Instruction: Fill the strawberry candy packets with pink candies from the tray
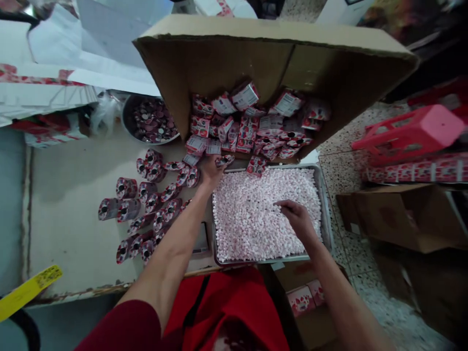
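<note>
A small printed packet (225,160) is being held in the closed fingers of the left hand (209,170), between the mouth of the cardboard box (237,61) and the back left corner of the metal tray (326,214). The right hand (294,213) is being held low over the tray's white pellets (252,209), its fingers drawn narrow; whether any pellet is being pinched cannot be told. The work is apparently being carried on partway: a cluster of standing packets (126,188) is being kept at the left, many showing dark openings, though their contents are being hidden, while a large heap of packets (248,126) is being left in the box. Plenty of pellets are also remaining. The pale, worn-edged table (73,219) is being shared with a bowl (127,122) of round pieces; beyond, a speckled floor (369,287) is being taken up by cartons (383,209).
</note>
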A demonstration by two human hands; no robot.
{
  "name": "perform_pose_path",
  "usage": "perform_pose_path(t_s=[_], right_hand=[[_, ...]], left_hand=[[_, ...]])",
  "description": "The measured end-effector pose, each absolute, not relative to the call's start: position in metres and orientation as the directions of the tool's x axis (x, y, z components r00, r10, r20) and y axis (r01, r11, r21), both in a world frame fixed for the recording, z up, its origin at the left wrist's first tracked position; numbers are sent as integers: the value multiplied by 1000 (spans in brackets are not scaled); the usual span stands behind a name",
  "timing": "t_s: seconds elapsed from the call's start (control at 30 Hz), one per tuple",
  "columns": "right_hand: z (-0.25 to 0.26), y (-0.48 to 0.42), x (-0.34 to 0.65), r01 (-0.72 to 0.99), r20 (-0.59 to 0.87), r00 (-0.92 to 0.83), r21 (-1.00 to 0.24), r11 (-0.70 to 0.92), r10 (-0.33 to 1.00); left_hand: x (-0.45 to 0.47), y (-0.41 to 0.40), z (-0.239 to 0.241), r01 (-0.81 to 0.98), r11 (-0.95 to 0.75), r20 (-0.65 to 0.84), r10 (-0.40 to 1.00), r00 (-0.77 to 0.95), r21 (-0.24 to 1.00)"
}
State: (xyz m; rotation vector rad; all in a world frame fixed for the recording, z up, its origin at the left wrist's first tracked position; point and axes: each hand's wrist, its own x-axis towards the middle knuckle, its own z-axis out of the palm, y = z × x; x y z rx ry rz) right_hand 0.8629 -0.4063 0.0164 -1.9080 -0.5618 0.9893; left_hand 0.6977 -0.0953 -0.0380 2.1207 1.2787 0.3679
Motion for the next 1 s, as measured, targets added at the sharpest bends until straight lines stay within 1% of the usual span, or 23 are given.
perform_pose_path(t_s=[0.1, 0.17, 0.27, 0.33, 0.4, 0.47, 0.5, 0.57, 0.63, 0.7, 0.77, 0.83, 0.87, 0.93, 1.0], right_hand=[[42, -387, 867, -38, -385, 597, -890, -454, 704], [57, -375, 872, -15, -359, 594, -900, -437, 720], [72, -362, 881, 117, -299, 571, -892, -437, 764], [80, -355, 883, 287, -228, 558, -849, -443, 798], [89, -349, 879, 513, -142, 521, -736, -441, 842], [103, -342, 866, 718, -93, 448, -556, -420, 889], [111, -339, 856, 792, -91, 411, -458, -405, 907], [128, -334, 838, 880, -108, 354, -298, -369, 929], [139, -339, 829, 913, -107, 326, -224, -342, 939], [139, -359, 838, 903, -82, 356, -229, -365, 931], [120, -393, 863, 847, -62, 468, -253, -468, 881], [84, -429, 892, 735, -85, 625, -271, -621, 776], [60, -443, 902, 656, -119, 698, -292, -696, 707], [10, -454, 908, 473, -247, 758, -429, -769, 604], [-35, -444, 893, 316, -364, 719, -588, -745, 592]], left_hand=[[687, -108, -15, 580, -485, 69, 802, 593, 655], [674, -127, 7, 498, -559, 114, 732, 671, 663], [661, -160, 30, 423, -551, 96, 682, 725, 719], [659, -179, 34, 373, -533, 83, 648, 757, 760], [659, -193, 30, 337, -513, 57, 608, 792, 789], [660, -205, 24, 340, -484, 16, 593, 805, 806], [660, -209, 20, 349, -469, -4, 592, 806, 811], [659, -218, 15, 366, -440, -33, 602, 798, 820], [659, -224, 12, 386, -406, -58, 623, 780, 829], [657, -228, 11, 411, -364, -89, 649, 755, 836], [654, -230, 14, 424, -328, -112, 666, 738, 844], [650, -231, 18, 409, -327, -99, 666, 739, 852], [647, -231, 20, 389, -335, -77, 665, 743, 858], [642, -231, 22, 342, -333, -37, 668, 743, 879], [636, -230, 17, 306, -278, -38, 681, 732, 911]])
